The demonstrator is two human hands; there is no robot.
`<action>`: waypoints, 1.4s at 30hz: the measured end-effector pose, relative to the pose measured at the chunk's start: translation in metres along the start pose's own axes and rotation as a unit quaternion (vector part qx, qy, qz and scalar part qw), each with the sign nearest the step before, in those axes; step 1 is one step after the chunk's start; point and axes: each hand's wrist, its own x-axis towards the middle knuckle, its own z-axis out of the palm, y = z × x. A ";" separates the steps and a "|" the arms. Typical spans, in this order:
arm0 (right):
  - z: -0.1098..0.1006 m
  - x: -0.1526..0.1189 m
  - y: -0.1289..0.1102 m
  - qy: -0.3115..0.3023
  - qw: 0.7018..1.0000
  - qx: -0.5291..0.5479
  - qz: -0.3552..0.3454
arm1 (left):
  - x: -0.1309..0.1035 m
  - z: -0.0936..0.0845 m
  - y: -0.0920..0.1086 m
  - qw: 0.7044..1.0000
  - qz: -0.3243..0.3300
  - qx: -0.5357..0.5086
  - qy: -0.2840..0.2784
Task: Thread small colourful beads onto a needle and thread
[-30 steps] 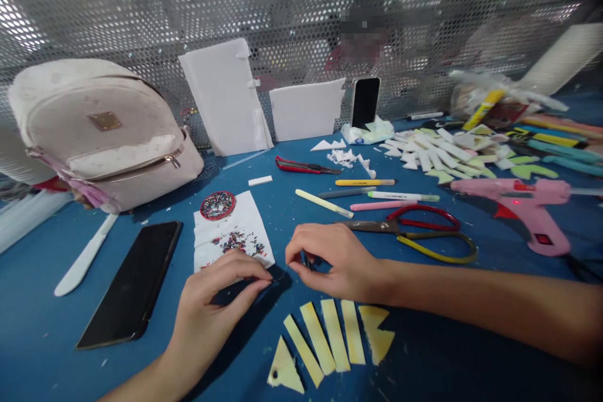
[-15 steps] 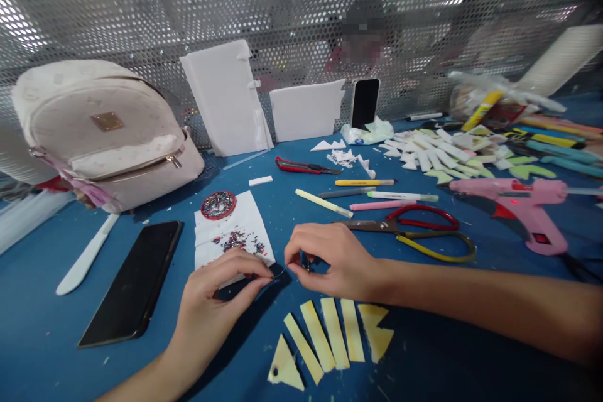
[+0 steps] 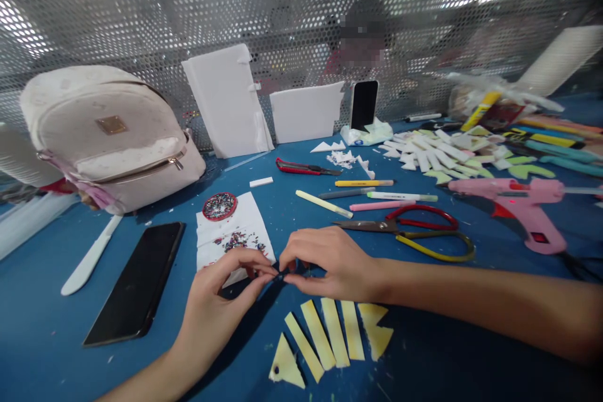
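Note:
My left hand (image 3: 226,295) and my right hand (image 3: 334,264) meet fingertip to fingertip over the blue table. Both are pinched on something thin and dark, too small to make out. Behind my left hand lies a white paper (image 3: 252,217) with scattered dark and coloured bits (image 3: 238,240). A round red-rimmed dish (image 3: 219,206) full of similar bits stands on its upper part. Just in front of my hands, yellow pieces lie in a fish-like row: a triangular head piece (image 3: 286,365) with a dark eye, several strips (image 3: 334,333) and a notched tail piece (image 3: 375,330).
Scissors (image 3: 377,225), markers (image 3: 379,205) and a red cutter (image 3: 301,167) lie beyond my hands. On the right are a pink glue gun (image 3: 522,191) and cut pieces (image 3: 438,151). On the left are a black phone (image 3: 136,286), a white knife (image 3: 89,260) and a backpack (image 3: 113,144).
My right hand has moved left, and the gap between the two hands' fingertips has closed. My left hand has shifted slightly right. The view has shifted a little.

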 end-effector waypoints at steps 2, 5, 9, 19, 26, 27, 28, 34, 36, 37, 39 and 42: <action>0.000 0.000 0.000 -0.005 1.000 -0.002 -0.004 | 0.000 0.001 0.001 1.000 0.000 0.004 0.000; 0.000 0.001 0.001 -0.002 1.000 -0.002 -0.013 | 0.001 0.003 0.002 1.000 -0.001 -0.001 -0.008; 0.001 0.003 -0.001 0.013 1.000 0.000 -0.023 | 0.002 0.005 0.003 1.000 0.007 -0.010 -0.014; 0.002 0.000 -0.001 -0.011 1.000 0.006 0.006 | -0.001 0.005 0.010 0.998 0.051 0.017 -0.012; -0.002 0.002 0.000 0.003 0.993 0.091 0.071 | -0.002 -0.001 0.010 0.995 0.083 0.037 -0.026; -0.003 0.003 0.000 0.005 0.993 0.095 0.068 | -0.002 -0.002 0.010 0.995 0.087 0.036 -0.027; -0.003 0.003 0.000 0.006 0.993 0.096 0.062 | -0.002 -0.003 0.010 0.995 0.090 0.035 -0.029; -0.004 0.003 0.001 0.012 0.993 0.095 0.066 | 0.000 -0.012 -0.001 0.996 0.084 0.034 -0.015; -0.004 0.003 0.001 0.014 0.992 0.100 0.078 | 0.001 -0.014 -0.006 0.996 0.078 0.041 -0.008; -0.004 0.003 0.001 0.015 0.991 0.103 0.082 | 0.002 -0.015 -0.008 0.996 0.074 0.047 -0.003; -0.004 0.003 0.002 0.017 0.990 0.107 0.089 | 0.003 -0.016 -0.009 0.996 0.068 0.058 0.004; -0.004 0.003 0.003 0.018 0.990 0.107 0.095 | 0.003 -0.017 -0.010 0.996 0.064 0.069 0.008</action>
